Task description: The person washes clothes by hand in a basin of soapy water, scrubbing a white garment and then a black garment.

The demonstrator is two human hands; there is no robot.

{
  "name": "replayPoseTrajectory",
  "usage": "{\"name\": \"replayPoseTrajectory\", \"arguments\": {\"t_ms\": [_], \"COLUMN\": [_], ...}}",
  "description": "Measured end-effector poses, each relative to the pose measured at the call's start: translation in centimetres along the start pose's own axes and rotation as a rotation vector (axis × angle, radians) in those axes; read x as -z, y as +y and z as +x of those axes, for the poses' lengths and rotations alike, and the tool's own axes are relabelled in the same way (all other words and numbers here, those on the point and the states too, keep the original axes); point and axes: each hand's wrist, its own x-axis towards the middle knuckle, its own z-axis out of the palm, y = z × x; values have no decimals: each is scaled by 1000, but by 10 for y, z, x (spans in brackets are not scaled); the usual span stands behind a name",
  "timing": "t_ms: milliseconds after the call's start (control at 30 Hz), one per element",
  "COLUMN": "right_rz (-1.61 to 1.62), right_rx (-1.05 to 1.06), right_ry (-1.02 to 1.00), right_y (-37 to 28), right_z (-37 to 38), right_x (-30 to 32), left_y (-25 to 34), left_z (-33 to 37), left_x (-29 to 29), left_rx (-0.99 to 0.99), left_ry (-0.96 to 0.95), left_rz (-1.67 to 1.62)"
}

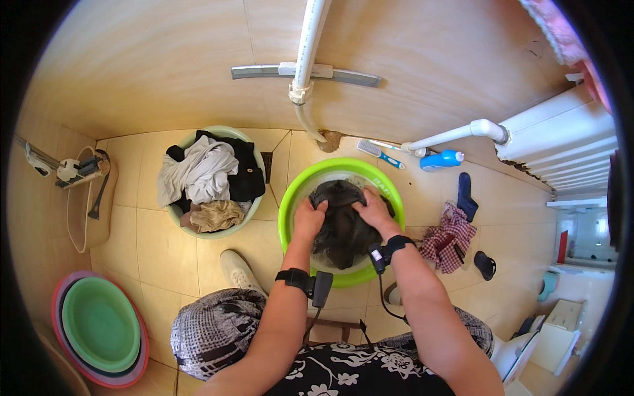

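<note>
Both hands' grip, left hand (309,216) and right hand (374,210), clenches dark cloth (343,234) in green basin (285,211); best knead evenly, cloth kept low inside.

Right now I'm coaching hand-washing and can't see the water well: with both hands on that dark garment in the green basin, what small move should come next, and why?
Probably press the bunched dark garment down and rub it between both hands. The left hand and right hand already hold its upper edge in a closed grip, and most of the cloth sits heaped in the middle of the green basin.
</note>
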Motion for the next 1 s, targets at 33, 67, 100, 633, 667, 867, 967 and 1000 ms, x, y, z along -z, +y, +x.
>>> {"name": "replayPoseTrajectory", "arguments": {"t_ms": [33,67,100,633,667,867,967,1000], "right_rz": [-40,-27,-21,-212,-180,521,518,339], "right_rx": [-53,-51,-70,115,100,-307,-316,-240], "right_ry": [-98,-191,-345,-705,-770,-175,-16,36], "right_y": [-6,-25,-32,-22,-26,12,30,25], "right_z": [-2,-6,-8,-68,-58,-13,2,1], "right_x": [-8,-6,4,-32,-25,29,17,8], "left_y": [-3,-6,-9,-49,-40,-5,-12,-21], "left_z": [0,-2,-4,-19,-17,13,2,-3], "left_x": [-1,-1,-11,-31,-22,8,-7,-15], "left_rx": [8,69,128,68,19,272,289,262], "left_ry": [2,0,-21,-294,-317,-129,-22,45], "left_rz": [9,166,311,667,703,-307,-472,-284]}}
